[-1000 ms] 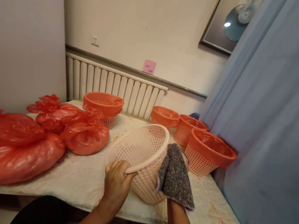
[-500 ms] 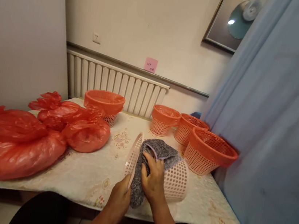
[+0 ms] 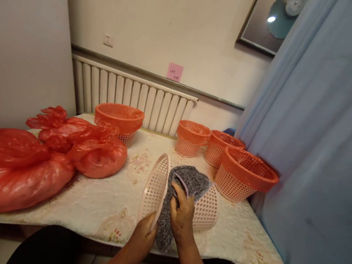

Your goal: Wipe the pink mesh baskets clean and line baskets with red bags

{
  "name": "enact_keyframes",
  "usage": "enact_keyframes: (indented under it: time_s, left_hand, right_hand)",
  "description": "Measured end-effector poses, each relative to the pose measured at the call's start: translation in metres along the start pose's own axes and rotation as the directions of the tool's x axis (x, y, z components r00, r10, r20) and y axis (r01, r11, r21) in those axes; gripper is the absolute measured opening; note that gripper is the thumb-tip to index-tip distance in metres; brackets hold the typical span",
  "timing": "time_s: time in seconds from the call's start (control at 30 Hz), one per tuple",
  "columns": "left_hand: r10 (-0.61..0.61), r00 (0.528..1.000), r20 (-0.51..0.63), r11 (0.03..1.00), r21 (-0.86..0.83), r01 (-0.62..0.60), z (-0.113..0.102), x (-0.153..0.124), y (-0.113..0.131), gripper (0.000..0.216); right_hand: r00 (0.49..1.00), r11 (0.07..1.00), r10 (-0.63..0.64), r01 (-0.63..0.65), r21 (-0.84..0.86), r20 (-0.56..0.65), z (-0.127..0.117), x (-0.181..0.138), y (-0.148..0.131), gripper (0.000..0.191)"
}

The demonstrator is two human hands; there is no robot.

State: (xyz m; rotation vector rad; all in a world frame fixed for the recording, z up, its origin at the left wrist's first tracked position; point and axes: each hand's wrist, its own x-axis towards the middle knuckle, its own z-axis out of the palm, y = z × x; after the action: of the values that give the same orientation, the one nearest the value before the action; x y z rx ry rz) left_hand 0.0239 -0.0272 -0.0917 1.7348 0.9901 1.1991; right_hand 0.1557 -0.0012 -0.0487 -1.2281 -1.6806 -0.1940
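With twelve o'clock toward the wall (image 3: 139, 14) and the pale pink basket (image 3: 206, 212) as our centre, we see that basket tipped on its side on the floral tablecloth (image 3: 97, 210), its mouth turned to nine and its base to three. Our left hand (image 3: 143, 234), between seven and eight, pinches the lower rim between thumb and fingers. Our right hand (image 3: 182, 219) lies on a gray cloth (image 3: 195, 182) draped over the basket's outer wall just behind the rim; its forefinger and thumb stand apart, and we cannot tell how its other fingers hold. The cloth's lavender edge shows above the fingertips, and its lower end hangs toward six. Red-rimmed baskets stand near us at twelve (image 3: 187, 147), one (image 3: 214, 153) and two (image 3: 232, 185), and another (image 3: 119, 120) between ten and eleven. Full red bags (image 3: 22, 187) crowd together from nine to ten, well apart from our hands. We have a blue curtain (image 3: 326, 147) at three and a white radiator (image 3: 129, 95) at eleven.
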Motion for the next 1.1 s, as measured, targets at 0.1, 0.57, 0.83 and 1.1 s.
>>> enact_keyframes:
  time_s: [0.1, 0.57, 0.83, 1.1]
  left_hand:
    - [-0.016, 0.997, 0.080, 0.997, -0.073, 0.022, -0.002, -0.002, -0.002, 0.038]
    - [-0.045, 0.985, 0.166, 0.999, 0.027, 0.041, -0.004, -0.007, -0.029, 0.038]
    - [-0.114, 0.984, 0.137, 0.993, 0.022, 0.112, -0.008, 0.000, -0.020, 0.034]
    - [-0.098, 0.983, 0.152, 0.995, -0.017, 0.102, -0.009, 0.000, -0.021, 0.035]
  right_hand:
    - [1.000, 1.000, -0.005, 0.005, 0.000, -0.022, 0.003, -0.002, 0.000, 0.043]
    - [0.998, 0.998, -0.057, 0.056, -0.016, -0.029, 0.006, -0.007, 0.007, 0.044]
    - [1.000, 1.000, -0.015, 0.015, 0.005, 0.006, -0.002, 0.018, 0.044, 0.047]
    - [0.988, 0.984, 0.092, -0.109, -0.143, -0.124, -0.040, 0.015, 0.153, 0.045]
